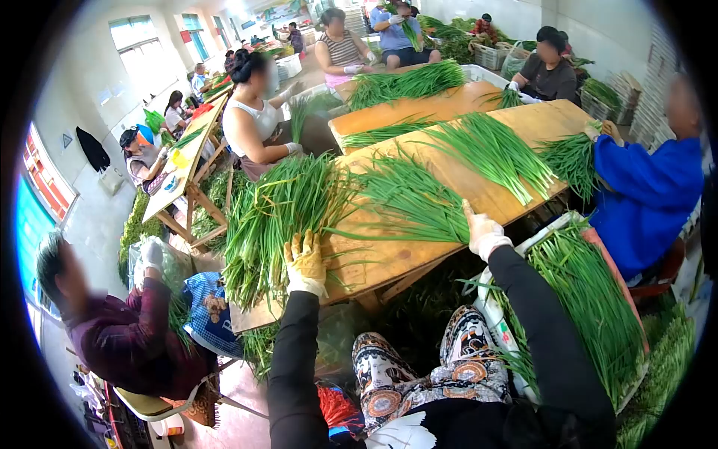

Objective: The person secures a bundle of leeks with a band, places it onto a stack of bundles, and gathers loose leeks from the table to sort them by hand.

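Head: right grip (485,231) near table edge (419,260)

Black sleeves (295,367), patterned trousers (467,352), seemingly white-cuffed gloves (305,273).

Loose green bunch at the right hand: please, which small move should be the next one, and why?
Perhaps bring the left hand from the large heap to the loose bunch and gather its leaves closer. The right hand is at one end of this bunch, while the other end fans out over the wooden table.
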Available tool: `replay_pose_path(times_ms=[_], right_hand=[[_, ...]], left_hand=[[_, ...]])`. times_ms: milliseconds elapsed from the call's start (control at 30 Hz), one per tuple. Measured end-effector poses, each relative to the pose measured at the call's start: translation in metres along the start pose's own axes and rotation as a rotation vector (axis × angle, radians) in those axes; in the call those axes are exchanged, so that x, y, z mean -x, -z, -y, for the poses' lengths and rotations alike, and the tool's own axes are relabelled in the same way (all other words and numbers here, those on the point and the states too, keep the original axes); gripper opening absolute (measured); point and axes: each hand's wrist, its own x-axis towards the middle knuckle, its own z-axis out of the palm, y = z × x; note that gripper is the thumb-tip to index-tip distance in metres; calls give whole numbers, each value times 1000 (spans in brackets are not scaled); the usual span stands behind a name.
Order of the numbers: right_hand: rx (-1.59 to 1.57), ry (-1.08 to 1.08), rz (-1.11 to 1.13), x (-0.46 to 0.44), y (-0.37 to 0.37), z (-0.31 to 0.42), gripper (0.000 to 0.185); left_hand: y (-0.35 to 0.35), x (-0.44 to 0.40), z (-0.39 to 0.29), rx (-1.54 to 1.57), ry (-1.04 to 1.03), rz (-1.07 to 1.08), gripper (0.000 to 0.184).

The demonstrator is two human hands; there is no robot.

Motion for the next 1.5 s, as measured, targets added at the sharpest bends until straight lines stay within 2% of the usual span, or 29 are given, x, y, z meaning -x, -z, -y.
replay_pose_path(times_ms=[33, 100, 200, 300, 333, 367, 433, 533, 633, 700, 733, 767, 800, 833, 900, 967, 1000, 1033, 1100, 1167, 1200, 1233, 1267, 1300, 1333, 1367, 1400, 1433, 1500], right_hand=[[0, -3, -1, 0, 2, -1, 74], [-46, 173, 138, 1, 6, -2, 75], [131, 360, 387, 49, 47, 11, 78], [240, 627, 571, 79, 39, -6, 83], [408, 685, 564, 93, 46, -8, 85], [419, 711, 600, 109, 53, -11, 82], [623, 690, 755, 132, 62, -3, 65], [675, 769, 792, 132, 30, -23, 72], [671, 791, 689, 145, 80, -4, 67], [715, 819, 748, 145, 90, -2, 67], [736, 778, 748, 149, 117, 4, 68], [762, 733, 742, 153, 138, 11, 68], [716, 749, 663, 155, 146, 3, 71], [743, 697, 740, 155, 153, 3, 71], [695, 670, 751, 161, 167, -5, 72], [648, 530, 745, 169, 197, -10, 71], [647, 452, 769, 173, 214, -8, 68], [648, 373, 789, 177, 231, -7, 66], [341, 523, 636, 175, 259, -32, 66], [93, 227, 610, 189, 316, -12, 70], [28, 461, 416, 175, 317, -71, 74], [30, 358, 304, 171, 322, -70, 69], [20, 251, 191, 167, 328, -68, 63], [-2, 146, 81, 163, 334, -67, 58], [-169, 229, -20, 151, 320, -62, 56], [-323, 328, -110, 138, 306, -58, 53], [-430, 369, -173, 117, 287, -57, 54], [-356, 442, -203, 96, 269, -50, 59], [-324, 363, -232, 66, 217, -24, 71]], left_hand=[[0, 3, 2, -20, 10, 2, 54], [-1, 3, 5, -9, 26, 66, 56], [-13, 5, 13, -37, 6, 35, 54], [-8, 6, 12, -44, -15, 23, 53], [-10, 4, 12, -49, -19, 32, 52], [-12, 3, 12, -41, -17, 35, 52], [-15, 3, 9, -71, -27, -14, 52], [-20, 2, 11, -64, -20, -18, 53], [-23, -1, 13, -21, -32, -26, 54], [8, 2, 0, -14, 38, 24, 57], [20, 4, -11, -88, 23, -123, 58], [-32, -29, -8, -277, 16, -460, 78], [-39, -40, -12, -270, 28, -467, 78], [-42, -51, -23, -173, -7, -420, 74], [-39, -72, -52, 14, -92, -326, 65], [-47, -94, -79, 198, -184, -229, 57], [-84, -110, -92, 205, -141, -294, 56], [-76, -106, -99, 209, -146, -298, 56], [-36, -84, -111, 565, -301, 297, 55], [-30, -57, -124, 531, -637, 320, 53], [-26, -28, -133, 726, -821, 223, 49], [-19, 7, -143, 923, -1000, 124, 44], [-1, 40, -146, 1072, -1098, 245, 40], [-50, 65, -164, 1148, -1208, 558, 38], [-38, 89, -158, 1125, -1388, 635, 35], [-30, 99, -162, 933, -1253, 1020, 39], [-22, 103, -159, 942, -1154, 944, 42], [-12, 105, -155, 947, -1053, 868, 45], [22, 90, -137, 1350, -963, 552, 54]])
